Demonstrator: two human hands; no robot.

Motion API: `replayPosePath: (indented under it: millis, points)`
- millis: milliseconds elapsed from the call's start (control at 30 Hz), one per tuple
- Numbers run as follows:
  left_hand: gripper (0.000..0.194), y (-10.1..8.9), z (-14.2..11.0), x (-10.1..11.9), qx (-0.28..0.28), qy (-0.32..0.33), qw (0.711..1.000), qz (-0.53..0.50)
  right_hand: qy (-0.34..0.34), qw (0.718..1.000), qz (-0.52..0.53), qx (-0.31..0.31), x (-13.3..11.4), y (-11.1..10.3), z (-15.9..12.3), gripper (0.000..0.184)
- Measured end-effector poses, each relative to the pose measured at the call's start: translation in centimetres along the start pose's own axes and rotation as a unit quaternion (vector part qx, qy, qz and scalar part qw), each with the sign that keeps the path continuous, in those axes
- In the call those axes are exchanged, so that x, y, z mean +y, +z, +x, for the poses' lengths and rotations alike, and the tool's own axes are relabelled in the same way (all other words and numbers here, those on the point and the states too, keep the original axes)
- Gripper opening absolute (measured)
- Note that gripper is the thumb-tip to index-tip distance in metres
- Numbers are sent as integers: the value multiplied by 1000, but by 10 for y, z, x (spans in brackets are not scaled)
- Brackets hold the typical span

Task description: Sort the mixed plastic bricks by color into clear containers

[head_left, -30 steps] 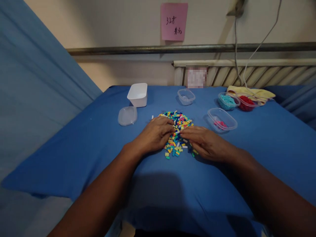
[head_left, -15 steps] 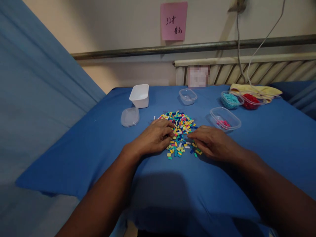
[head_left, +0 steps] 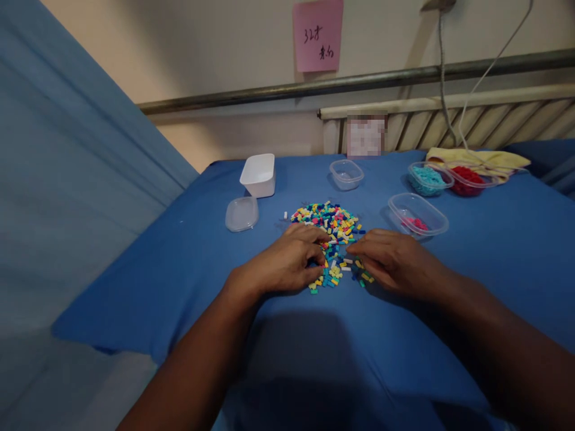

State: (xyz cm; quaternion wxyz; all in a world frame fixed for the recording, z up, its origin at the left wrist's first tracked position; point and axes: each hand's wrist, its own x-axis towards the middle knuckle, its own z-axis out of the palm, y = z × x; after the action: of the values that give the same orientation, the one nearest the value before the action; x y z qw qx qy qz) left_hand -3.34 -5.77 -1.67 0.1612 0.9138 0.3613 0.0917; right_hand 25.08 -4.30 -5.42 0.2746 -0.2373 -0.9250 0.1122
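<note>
A pile of small plastic building bricks [head_left: 335, 218] in yellow, white, pink, teal and dark blue lies on the blue cloth. My left hand [head_left: 296, 257] rests on the pile's near left side, its fingers bent and apart from the thumb, among the bricks. At the right edge of the pile is my right hand [head_left: 390, 257], fingers pressed together and pointing left. Whatever is inside its fingers is hidden. Beyond it stands a clear plastic container [head_left: 431, 224] with a few pink bricks [head_left: 414, 224] in it.
At the back left are a white tub [head_left: 258, 175] and a translucent lid [head_left: 241, 214]. A clear container [head_left: 347, 175] stands behind the pile. Back right, tubs hold turquoise pieces [head_left: 426, 179] and red pieces [head_left: 467, 179], beside a yellow cloth [head_left: 480, 158]. A blue curtain [head_left: 67, 149] hangs left.
My left hand has moved slightly right and nearer over the bricks, with its index finger reaching further out. My right hand stays at the pile's right edge. The view has shifted slightly.
</note>
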Motion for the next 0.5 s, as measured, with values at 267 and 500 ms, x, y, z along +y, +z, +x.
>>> replayPosePath:
  millis: [267,500]
  points:
    - [10,3,2,2,35,6,999,10,-18,999,27,4,-13,14,4,26]
    - [15,9,8,-5,137,-25,986,-89,42,996,66,36,-23,27,11,17]
